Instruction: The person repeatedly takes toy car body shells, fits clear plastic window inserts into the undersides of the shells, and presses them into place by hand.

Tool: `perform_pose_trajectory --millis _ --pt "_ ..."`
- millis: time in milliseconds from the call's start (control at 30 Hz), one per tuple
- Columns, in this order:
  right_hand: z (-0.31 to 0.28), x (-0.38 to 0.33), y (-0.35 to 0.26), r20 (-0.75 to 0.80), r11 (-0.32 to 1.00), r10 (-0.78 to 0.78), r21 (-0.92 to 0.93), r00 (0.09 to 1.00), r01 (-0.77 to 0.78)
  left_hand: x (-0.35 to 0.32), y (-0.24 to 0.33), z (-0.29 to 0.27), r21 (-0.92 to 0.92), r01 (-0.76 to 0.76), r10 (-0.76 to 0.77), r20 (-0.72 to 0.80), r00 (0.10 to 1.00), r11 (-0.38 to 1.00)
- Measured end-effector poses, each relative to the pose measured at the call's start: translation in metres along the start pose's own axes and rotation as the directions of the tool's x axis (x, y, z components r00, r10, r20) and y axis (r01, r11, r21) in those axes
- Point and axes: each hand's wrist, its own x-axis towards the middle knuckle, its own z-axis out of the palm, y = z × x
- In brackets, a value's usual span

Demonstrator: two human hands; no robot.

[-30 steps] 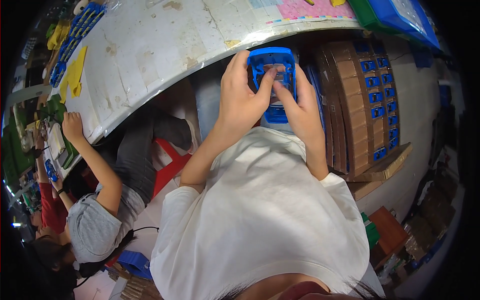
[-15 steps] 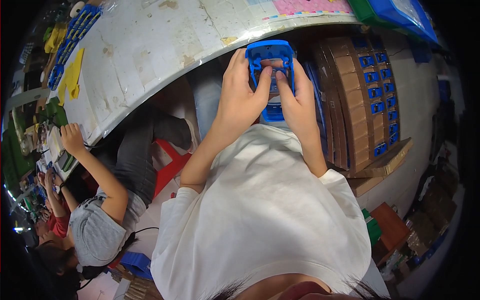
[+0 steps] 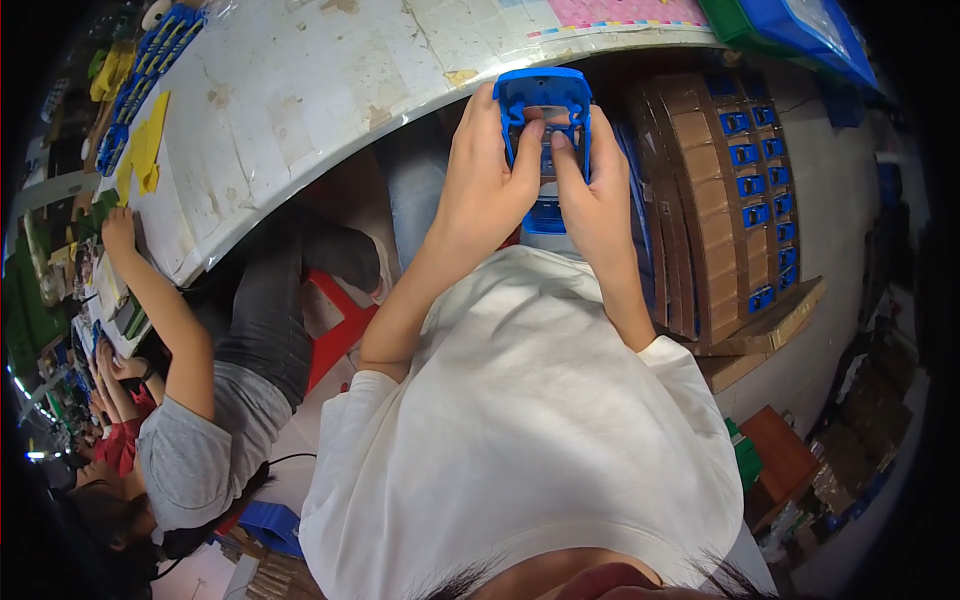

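I see the blue frame [image 3: 545,120] in the upper middle of the picture, just below the curved edge of the white table [image 3: 300,100]. My left hand [image 3: 485,185] has its fingers closed around the frame's left side, thumb pressed onto the front near the centre. My right hand [image 3: 595,190] grips the right side the same way, its thumb tip beside the left one. The frame is a blue plastic shell with a rounded top and open cut-outs; its lower part shows between my wrists. Both forearms rise from the lower middle, elbows bent, hands drawn close together. To the right stand brown cartons [image 3: 720,200] with blue parts. At the left a co-worker's arm [image 3: 165,310] reaches onto the table.
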Motion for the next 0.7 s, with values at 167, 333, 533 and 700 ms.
perform_pose_trajectory --millis 167,333,533,700 --pt "0.002 0.002 -0.003 -0.012 1.0 -0.013 0.006 1.0 0.013 0.006 0.009 -0.003 -0.086 0.039 -0.028 0.122 0.992 0.996" --pt "0.002 0.004 -0.003 0.007 0.999 -0.015 -0.043 1.0 0.015 0.008 0.005 0.0 -0.067 0.008 -0.005 0.036 0.999 0.998" --pt "0.001 -0.001 0.002 0.08 0.993 -0.009 0.118 0.997 -0.001 0.009 0.007 -0.005 -0.197 0.01 -0.026 -0.08 0.996 0.98" --pt "0.0 -0.004 0.01 0.204 0.976 0.108 0.166 0.973 -0.143 0.009 0.011 -0.008 -0.181 0.007 -0.027 -0.104 0.994 0.983"
